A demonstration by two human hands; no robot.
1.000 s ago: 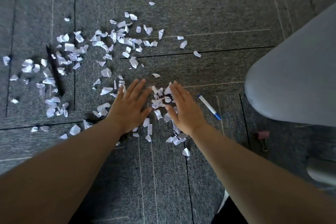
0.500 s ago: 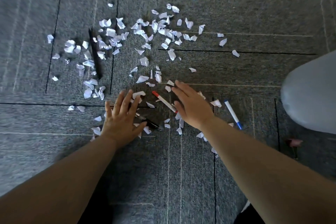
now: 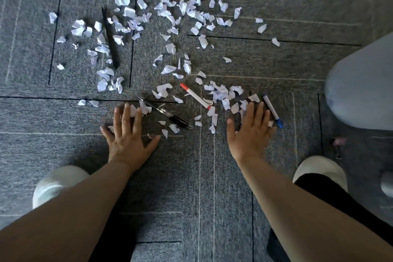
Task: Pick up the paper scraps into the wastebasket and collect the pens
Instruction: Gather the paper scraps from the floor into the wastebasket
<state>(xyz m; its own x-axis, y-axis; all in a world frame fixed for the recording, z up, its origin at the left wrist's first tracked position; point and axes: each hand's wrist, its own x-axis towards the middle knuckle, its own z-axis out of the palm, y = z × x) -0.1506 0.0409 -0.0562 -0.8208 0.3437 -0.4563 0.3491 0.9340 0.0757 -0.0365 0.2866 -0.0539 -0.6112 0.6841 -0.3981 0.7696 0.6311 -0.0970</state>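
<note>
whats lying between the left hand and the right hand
Head view: the black pen and a few loose paper scraps lie between the left hand and the right hand.

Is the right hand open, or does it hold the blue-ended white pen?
Open. The right hand is spread palm down, fingers straight; the blue-ended white pen lies on the grey carpet beside it, ungripped.

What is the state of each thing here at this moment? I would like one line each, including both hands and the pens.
Left hand: open, palm down, fingertips among scraps.
Right hand: open, palm down, holding nothing.
Scraps: scattered on carpet, uncollected.
Red pen: lying loose among scraps.
Black pen: lying loose near left hand.
Blue pen: lying loose beside right hand.
</note>
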